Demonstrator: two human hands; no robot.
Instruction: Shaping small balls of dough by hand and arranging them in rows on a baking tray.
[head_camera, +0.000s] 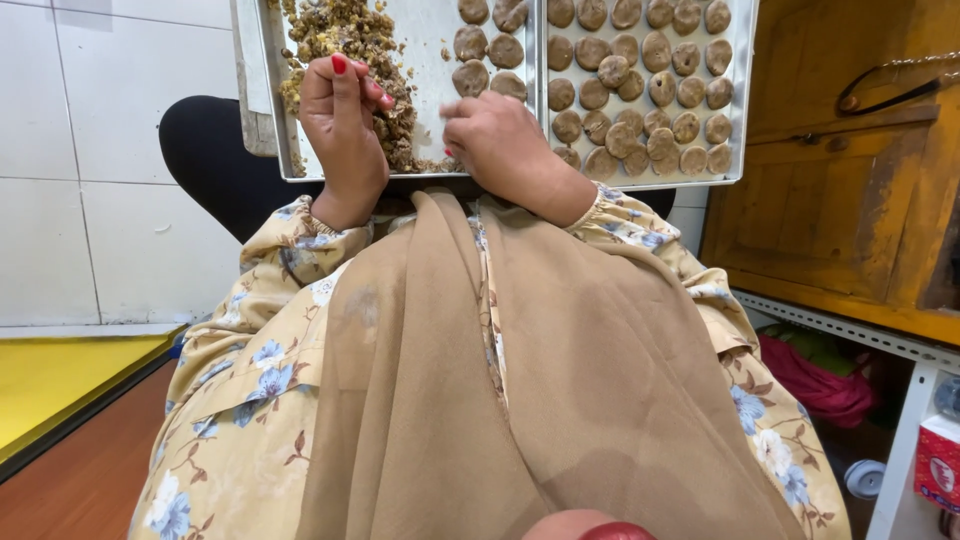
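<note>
The person sits with two metal trays drawn up just past the lap. The right tray (742, 90) is packed with flattened brown rounds (640, 80) from its far edge to its near one, some overlapping, with hardly any bare metal showing. So that one looks finished. The left tray (425, 40) is another matter: only a small cluster of patties (487, 50) sits along its right side, while a loose heap of crumbly brown mixture (350, 45) covers its left part and trails toward the near rim.

The left hand (340, 125) is curled over the near edge of that heap, fingers bent, apparently gathering some of it — whether it already grips a lump I cannot tell. The right hand (500, 140) rests at the near rim where the trays meet, its fingers pinched around a small bit of the mixture, though it blurs there. A good share of the heap is left to shape, I would judge, with room beside it.
</note>
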